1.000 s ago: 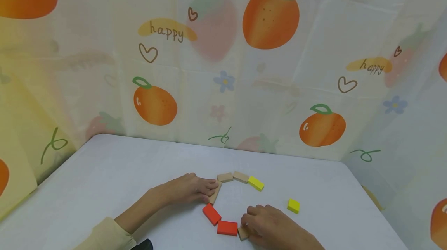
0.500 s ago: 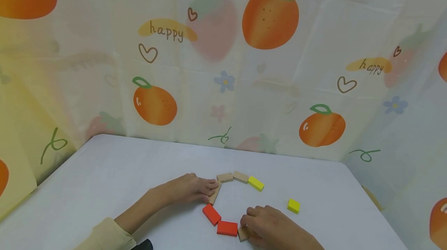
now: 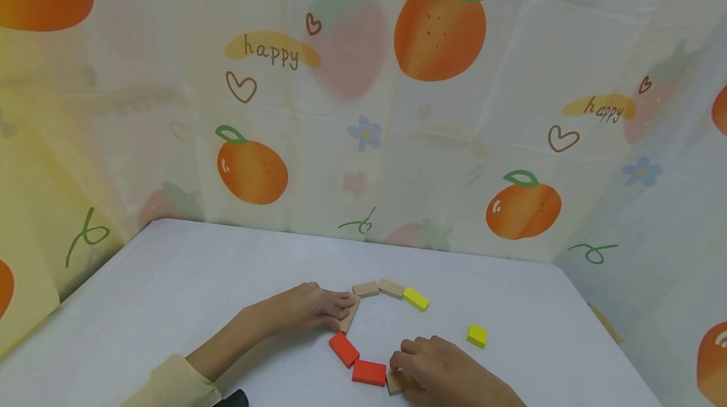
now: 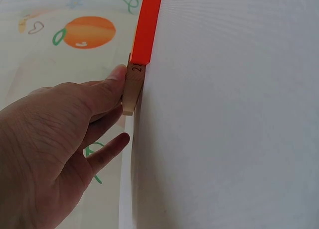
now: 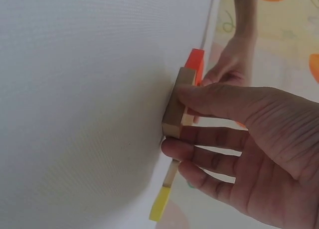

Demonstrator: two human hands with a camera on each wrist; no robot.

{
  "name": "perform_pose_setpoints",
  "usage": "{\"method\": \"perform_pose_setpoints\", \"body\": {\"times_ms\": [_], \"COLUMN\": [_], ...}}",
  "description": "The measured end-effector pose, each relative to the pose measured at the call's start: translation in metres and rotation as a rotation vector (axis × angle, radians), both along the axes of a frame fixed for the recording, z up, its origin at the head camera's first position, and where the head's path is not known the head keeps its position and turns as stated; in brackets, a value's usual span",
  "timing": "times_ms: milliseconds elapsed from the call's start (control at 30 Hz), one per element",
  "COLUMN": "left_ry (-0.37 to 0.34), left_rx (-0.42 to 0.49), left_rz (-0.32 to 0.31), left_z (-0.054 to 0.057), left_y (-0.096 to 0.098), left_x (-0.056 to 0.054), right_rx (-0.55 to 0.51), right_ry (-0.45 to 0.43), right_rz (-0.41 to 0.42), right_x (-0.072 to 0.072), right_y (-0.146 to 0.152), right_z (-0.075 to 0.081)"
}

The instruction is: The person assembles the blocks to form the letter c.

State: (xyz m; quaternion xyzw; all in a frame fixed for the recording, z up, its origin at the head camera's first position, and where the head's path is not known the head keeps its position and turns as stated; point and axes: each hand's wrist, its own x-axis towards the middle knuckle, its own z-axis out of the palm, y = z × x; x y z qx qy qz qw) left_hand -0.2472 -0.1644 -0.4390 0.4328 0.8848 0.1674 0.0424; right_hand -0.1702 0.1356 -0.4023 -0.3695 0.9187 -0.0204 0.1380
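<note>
Small flat blocks lie end to end in a curved row on the white table. On its left side my left hand holds a plain wooden block, thumb at the near end and fingers over the top; the left wrist view shows printed marks on this block. Two red blocks, one angled and one nearly level, continue the curve toward me. At its near end my right hand grips another wooden block by its sides, the thumb along the block in the right wrist view.
Along the far side of the curve lie two wooden blocks and a yellow block. A second yellow block lies apart to the right. A dark object shows at the bottom edge. A fruit-printed curtain hangs behind the table.
The right hand, its wooden block and the nearly level red block shift very slightly toward me. My left hand stays in place on its block.
</note>
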Motion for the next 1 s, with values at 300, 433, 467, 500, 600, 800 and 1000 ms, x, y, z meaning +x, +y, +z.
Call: {"method": "perform_pose_setpoints", "body": {"times_ms": [300, 433, 467, 500, 600, 800, 1000], "left_ry": [0.032, 0.032, 0.031, 0.021, 0.016, 0.021, 0.04], "left_rx": [0.001, -0.005, -0.006, -0.008, -0.011, -0.012, -0.006], "left_rz": [-0.034, -0.029, -0.026, -0.017, -0.01, -0.007, -0.024], "left_z": [-0.001, 0.0, 0.0, 0.0, 0.001, 0.0, -0.001], "left_y": [0.001, 0.001, 0.001, 0.001, 0.0, 0.0, 0.0], "left_x": [-0.001, -0.001, -0.001, -0.001, 0.0, -0.001, -0.001], "right_rx": [0.007, -0.02, -0.024, -0.03, -0.048, -0.125, -0.142], "right_ry": [0.02, 0.064, 0.083, 0.102, 0.149, 0.249, 0.246], "right_rz": [-0.046, -0.071, -0.075, -0.077, -0.1, -0.116, -0.18], "right_x": [0.0, -0.003, -0.005, -0.006, -0.012, -0.021, -0.03], "right_y": [0.011, 0.023, 0.026, 0.03, 0.042, 0.07, 0.092], "right_z": [0.011, 0.017, 0.019, 0.02, 0.024, 0.027, 0.02]}}
